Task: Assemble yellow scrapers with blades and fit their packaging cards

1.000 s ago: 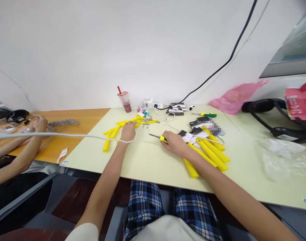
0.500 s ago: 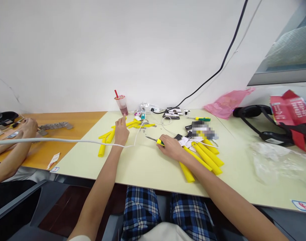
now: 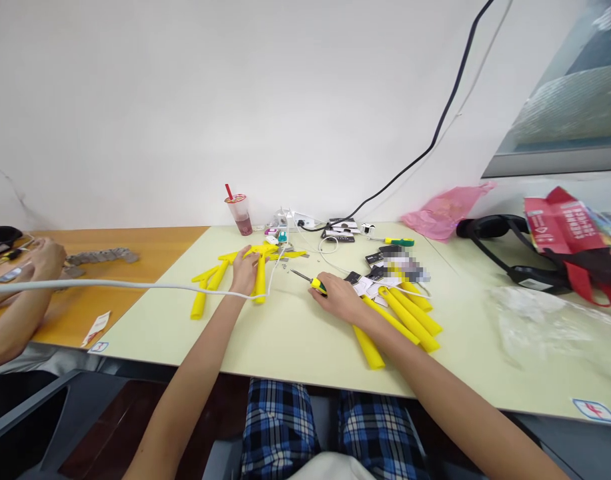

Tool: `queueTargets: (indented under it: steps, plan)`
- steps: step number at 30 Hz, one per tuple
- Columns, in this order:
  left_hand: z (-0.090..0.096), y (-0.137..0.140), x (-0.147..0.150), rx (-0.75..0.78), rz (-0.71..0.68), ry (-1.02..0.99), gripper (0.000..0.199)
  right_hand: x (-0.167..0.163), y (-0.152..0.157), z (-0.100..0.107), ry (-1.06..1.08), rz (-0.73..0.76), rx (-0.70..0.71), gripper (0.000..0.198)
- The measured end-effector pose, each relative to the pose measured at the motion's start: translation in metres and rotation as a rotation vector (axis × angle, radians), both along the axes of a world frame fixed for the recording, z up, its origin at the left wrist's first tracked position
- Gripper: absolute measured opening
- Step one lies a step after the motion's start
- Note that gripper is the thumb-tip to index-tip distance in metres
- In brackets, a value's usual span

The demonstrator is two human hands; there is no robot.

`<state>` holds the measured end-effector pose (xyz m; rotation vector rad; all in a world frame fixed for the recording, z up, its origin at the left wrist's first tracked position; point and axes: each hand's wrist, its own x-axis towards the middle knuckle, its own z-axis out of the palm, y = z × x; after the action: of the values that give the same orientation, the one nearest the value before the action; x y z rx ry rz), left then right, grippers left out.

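Note:
My left hand [image 3: 244, 272] is closed around a yellow plastic tube [image 3: 260, 280], which points toward me beside my fingers. Flat yellow pieces [image 3: 288, 255] lie behind it, and more yellow tubes [image 3: 199, 303] lie to its left. In my right hand [image 3: 338, 297] is a screwdriver [image 3: 319, 285] with a yellow and green handle, its shaft directed left above the table. Small metal bits [image 3: 285, 267], too small to name, lie near its tip. Several yellow tubes [image 3: 410, 310] rest by my right forearm, among black and white cards [image 3: 370, 283].
A drink cup [image 3: 242, 217] with a red straw stands by the wall, near a power strip [image 3: 303, 220]. A white cable [image 3: 135, 283] crosses in front of my left wrist. A second screwdriver [image 3: 399, 242], a headset [image 3: 510, 253] and a plastic bag [image 3: 530, 320] lie right. Another person's hand [image 3: 48, 259] is at left.
My left hand has drawn back slightly from the yellow pile and turned, now with a yellow tube in its grasp. My right hand keeps the screwdriver in nearly the same place.

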<state>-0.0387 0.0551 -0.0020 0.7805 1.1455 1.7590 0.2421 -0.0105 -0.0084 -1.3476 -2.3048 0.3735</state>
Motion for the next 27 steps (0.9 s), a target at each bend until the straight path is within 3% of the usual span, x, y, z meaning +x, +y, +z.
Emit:
queueTargets:
  steps: [5,15,22,27]
  plan:
    - [-0.004,-0.007,0.018,-0.081,-0.192,-0.101,0.062,-0.001,0.003,0.003,0.267,-0.027,-0.105,0.021]
    - [-0.018,-0.022,0.056,-0.205,-0.529,-0.174,0.043,-0.007,0.013,-0.005,0.894,-0.009,-0.424,0.034]
    - [-0.011,-0.03,0.065,-0.241,-0.65,-0.233,0.014,-0.01,0.0,0.004,1.091,0.013,-0.644,0.057]
    - [-0.005,-0.03,0.06,-0.223,-0.621,-0.264,0.02,-0.012,-0.011,0.013,1.185,0.11,-0.89,0.06]
